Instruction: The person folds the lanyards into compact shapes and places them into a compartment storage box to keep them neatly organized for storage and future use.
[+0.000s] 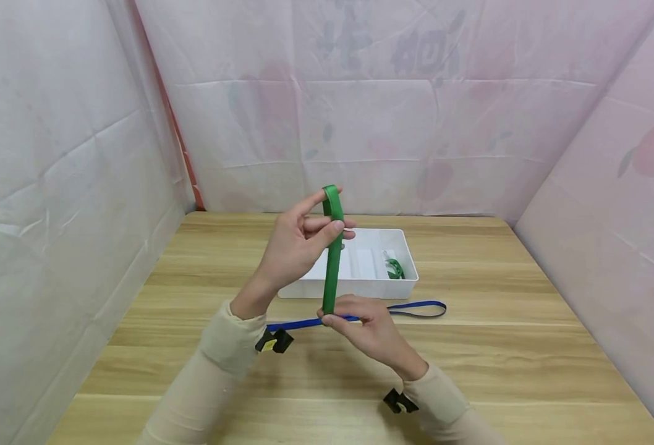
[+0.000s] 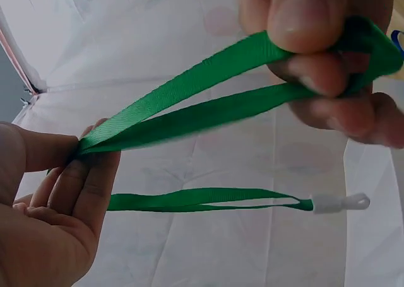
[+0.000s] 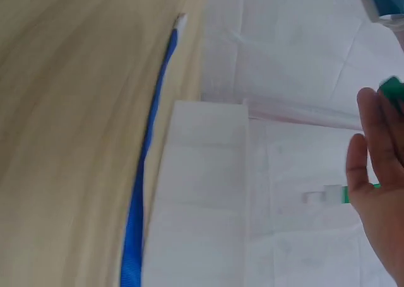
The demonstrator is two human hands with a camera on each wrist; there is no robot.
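Fingers of the left hand (image 1: 296,244) pinch the top fold of a green woven lanyard strap (image 1: 332,247); the right hand (image 1: 368,327) grips its lower end above a wooden table (image 1: 527,346).

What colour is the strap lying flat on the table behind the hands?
Blue. The strap shows best in the head view, beside the white tray.

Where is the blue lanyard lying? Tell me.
In the head view the blue lanyard lies flat on the wooden table, just in front of the white tray, behind the right hand.
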